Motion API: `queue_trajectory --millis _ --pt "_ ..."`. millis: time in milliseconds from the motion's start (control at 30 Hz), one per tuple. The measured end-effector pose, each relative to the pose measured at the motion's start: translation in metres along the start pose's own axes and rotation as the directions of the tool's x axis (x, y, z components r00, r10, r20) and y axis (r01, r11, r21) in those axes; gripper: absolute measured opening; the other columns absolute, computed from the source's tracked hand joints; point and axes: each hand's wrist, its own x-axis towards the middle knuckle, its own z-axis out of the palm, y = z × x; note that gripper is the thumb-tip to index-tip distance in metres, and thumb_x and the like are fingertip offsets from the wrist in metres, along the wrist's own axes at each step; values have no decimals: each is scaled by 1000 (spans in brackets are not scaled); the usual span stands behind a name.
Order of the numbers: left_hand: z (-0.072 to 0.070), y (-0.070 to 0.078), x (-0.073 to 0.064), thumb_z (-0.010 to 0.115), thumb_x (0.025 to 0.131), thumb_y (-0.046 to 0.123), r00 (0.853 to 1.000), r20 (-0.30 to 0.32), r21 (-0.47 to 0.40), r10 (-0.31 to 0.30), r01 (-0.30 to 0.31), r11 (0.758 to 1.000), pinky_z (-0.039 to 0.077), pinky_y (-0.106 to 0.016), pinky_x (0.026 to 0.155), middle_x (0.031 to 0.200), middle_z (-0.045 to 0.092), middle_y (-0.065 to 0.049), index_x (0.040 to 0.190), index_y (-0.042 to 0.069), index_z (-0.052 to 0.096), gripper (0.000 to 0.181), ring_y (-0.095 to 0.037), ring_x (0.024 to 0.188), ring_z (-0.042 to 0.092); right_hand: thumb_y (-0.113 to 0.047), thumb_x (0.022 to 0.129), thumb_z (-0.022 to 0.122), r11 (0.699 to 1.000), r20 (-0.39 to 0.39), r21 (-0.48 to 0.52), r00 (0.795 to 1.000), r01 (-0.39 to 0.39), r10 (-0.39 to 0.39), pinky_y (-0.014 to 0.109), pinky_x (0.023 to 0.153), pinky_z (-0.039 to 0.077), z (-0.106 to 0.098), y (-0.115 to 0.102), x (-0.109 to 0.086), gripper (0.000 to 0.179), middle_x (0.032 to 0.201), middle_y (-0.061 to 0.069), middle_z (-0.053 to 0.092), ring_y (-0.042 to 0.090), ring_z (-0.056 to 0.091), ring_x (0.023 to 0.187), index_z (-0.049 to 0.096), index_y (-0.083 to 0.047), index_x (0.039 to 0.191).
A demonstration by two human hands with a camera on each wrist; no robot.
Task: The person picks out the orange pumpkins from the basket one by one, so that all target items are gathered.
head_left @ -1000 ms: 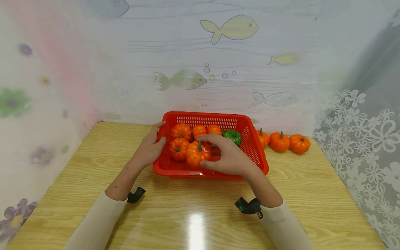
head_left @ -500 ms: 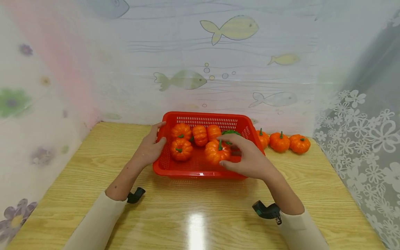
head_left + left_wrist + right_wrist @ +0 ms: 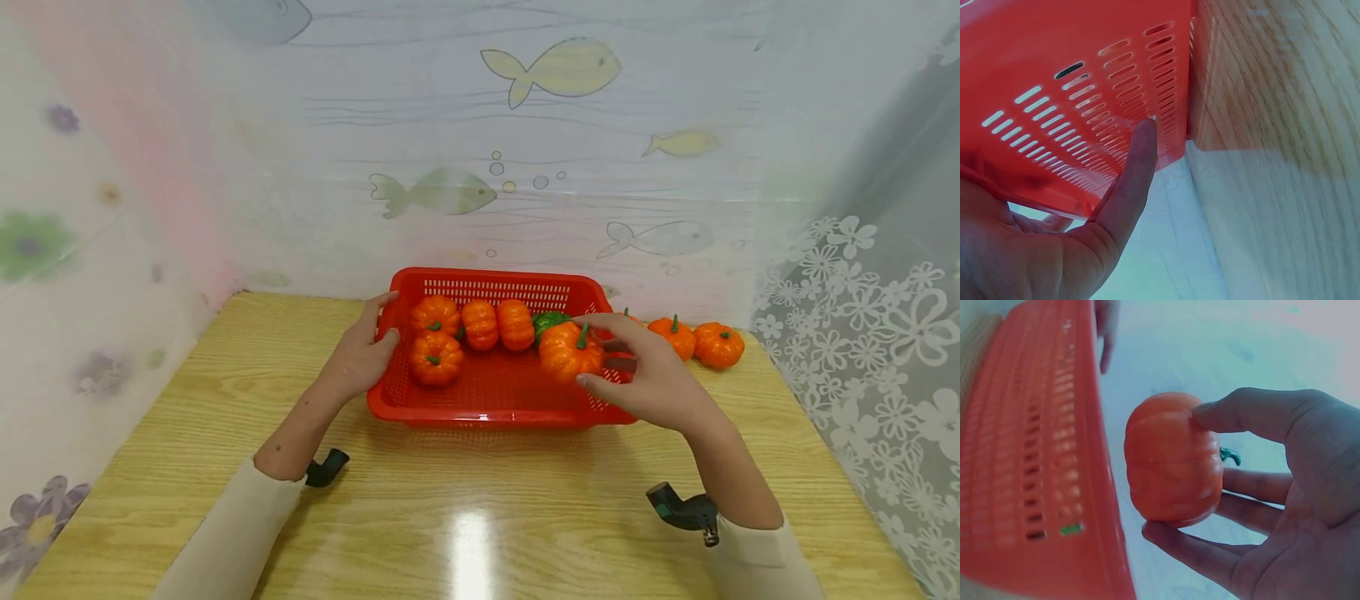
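- As a pale, fish-printed backdrop (image 3: 322,217) is rising behind, a wood-grain table (image 3: 420,508) is catching a bright glare on its smooth top.
- A red basket (image 3: 480,416) is sitting on it, its glossy, slotted walls looking like thin, stiff plastic.
- The right hand (image 3: 660,379) is pinching the held pumpkin (image 3: 568,354) between thumb and fingers; the left hand (image 3: 356,358) is gripping the basket's rim, one finger lying along the outer wall.
- Four more orange pumpkins (image 3: 437,360), ribbed and shiny, are lying in the basket with a green pumpkin (image 3: 549,322), while three others (image 3: 718,346) are resting on the table to the right.
- Above the basket's right end, the held pumpkin is hanging clear of the rim, probably weighing little, staying firm and feeling slick; its rounded flanks are offering the surest hold.
- A curved green stem (image 3: 1230,456) is jutting from it, likely being too slight for lifting and the first part to snap.
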Motion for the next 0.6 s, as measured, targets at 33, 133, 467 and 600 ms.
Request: queue_trajectory --millis 33,133,467,600 --pt "0 0 0 43 112 20 1000 0 1 0 0 1000 58 -58 99 155 47 -24 170 18 19 62 -42 133 59 -16 91 86 1000 -4 4 1000 -11 11 51 99 59 -3 1 -2 65 148 2 57 32 67 120 59 -21 150" --pt "0 -1 0 43 112 20 1000 -1 2 2 -2 1000 58 -58 98 154 48 -24 170 19 19 62 -41 131 60 -16 91 85 1000 -20 -9 1000 -24 24 45 99 59 -10 5 -7 65 146 2 58 32 69 117 58 -22 150" --pt "0 0 -1 43 112 20 1000 0 4 7 -7 1000 59 -58 96 153 48 -25 170 18 19 62 -42 130 61 -5 90 84 1000 -78 -1 997 -22 22 10 94 50 -29 16 -23 65 148 12 57 41 67 117 59 -14 150" --pt "0 0 -1 43 112 20 1000 1 1 4 -4 1000 59 -58 96 152 48 -25 170 18 19 62 -43 130 61 -5 92 82 999 -84 0 995 -53 52 8 94 49 -36 19 -27 65 148 12 56 44 65 122 57 -13 151"
